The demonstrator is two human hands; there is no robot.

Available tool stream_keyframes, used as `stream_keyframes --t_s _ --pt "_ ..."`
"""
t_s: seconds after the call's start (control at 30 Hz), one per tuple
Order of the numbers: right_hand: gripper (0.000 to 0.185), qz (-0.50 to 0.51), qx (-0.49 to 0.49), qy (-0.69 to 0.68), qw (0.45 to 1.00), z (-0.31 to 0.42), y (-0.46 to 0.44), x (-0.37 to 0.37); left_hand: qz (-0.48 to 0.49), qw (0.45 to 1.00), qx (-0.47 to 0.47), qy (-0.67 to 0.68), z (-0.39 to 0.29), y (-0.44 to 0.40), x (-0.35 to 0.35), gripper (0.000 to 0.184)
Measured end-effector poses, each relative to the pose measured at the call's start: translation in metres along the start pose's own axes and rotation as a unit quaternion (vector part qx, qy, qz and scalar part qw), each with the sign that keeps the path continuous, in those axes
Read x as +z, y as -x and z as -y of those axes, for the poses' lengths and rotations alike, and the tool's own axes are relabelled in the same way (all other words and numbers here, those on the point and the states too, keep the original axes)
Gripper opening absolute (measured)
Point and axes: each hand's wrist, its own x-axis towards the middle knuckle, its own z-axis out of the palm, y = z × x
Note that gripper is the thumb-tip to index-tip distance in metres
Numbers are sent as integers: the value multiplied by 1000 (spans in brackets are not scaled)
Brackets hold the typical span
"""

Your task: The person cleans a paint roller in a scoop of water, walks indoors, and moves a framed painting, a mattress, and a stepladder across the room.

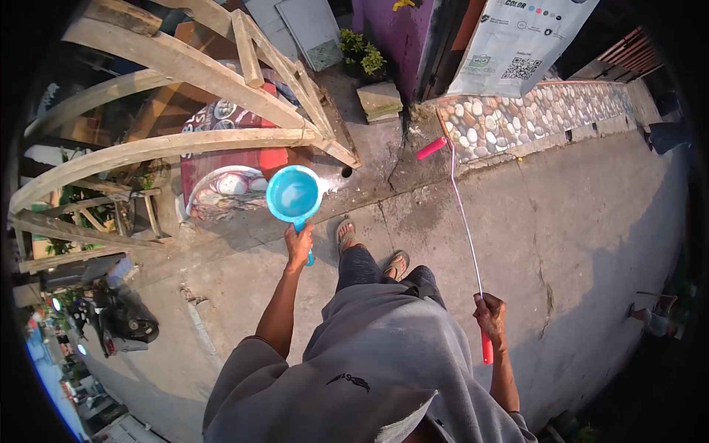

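My left hand (298, 247) is closed round the handle of a blue dipper (294, 193), its bowl facing up with some whitish liquid inside. My right hand (491, 319) grips a paint roller near its red handle (487, 348). A long thin metal rod (464, 214) runs from that hand up to the pink roller head (432, 148), which is over the pavement beside the pebbled strip. White splashes mark the ground just right of the dipper, near a small dark hole (346, 171).
Wooden frames (214, 140) stand at the upper left over a printed banner (229, 188). Concrete blocks (379, 102), a potted plant (362, 53) and a pebbled strip (509, 118) lie ahead. A motorcycle (125, 317) is at left; a person (657, 319) is far right.
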Motion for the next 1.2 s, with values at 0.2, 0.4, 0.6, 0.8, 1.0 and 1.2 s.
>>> stream_keyframes --t_s 0.2,0.4,0.6,0.8,1.0,1.2 --pt "23 17 -8 -78 997 -2 30 -86 142 990 -8 -13 -19 21 144 14" --pt "24 -20 4 -108 994 -6 35 -145 264 958 28 -106 -41 38 295 15" --pt "25 -58 29 -125 990 -15 -11 -212 369 913 64 -163 -47 51 452 12" --pt "25 -77 64 -43 994 -19 -66 -316 424 859 167 -235 -46 71 613 21" --pt "23 -60 134 -11 989 -10 -111 -435 478 806 217 -272 -48 98 741 20" --pt "45 -12 62 98 993 -19 -164 -573 491 798 201 -284 -38 119 852 19"
